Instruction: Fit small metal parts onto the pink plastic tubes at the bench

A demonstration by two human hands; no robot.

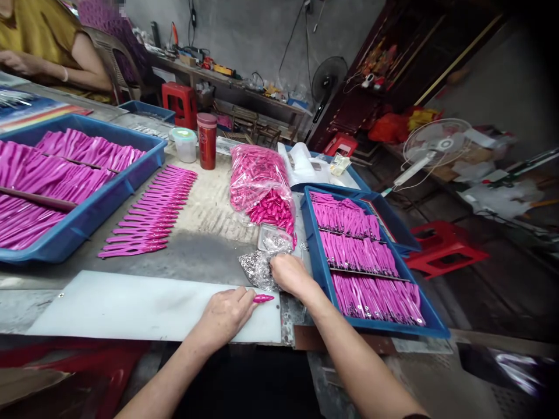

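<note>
My left hand (227, 314) rests on a white board (131, 305) at the table's front edge, fingers pinched on a small pink pointed piece (263, 298). My right hand (290, 274) reaches into a clear bag of small shiny metal parts (257, 267), fingers curled down into it; what they hold is hidden. Behind the bag lies a clear plastic bag full of pink pointed pieces (262, 186).
A row of pink flat parts (151, 215) lies on the table. Blue trays of pink parts stand at left (82, 221) and right (318, 256). A red flask (207, 141) and lidded tub (184, 144) stand behind. Another person's arm (82, 58) shows far left.
</note>
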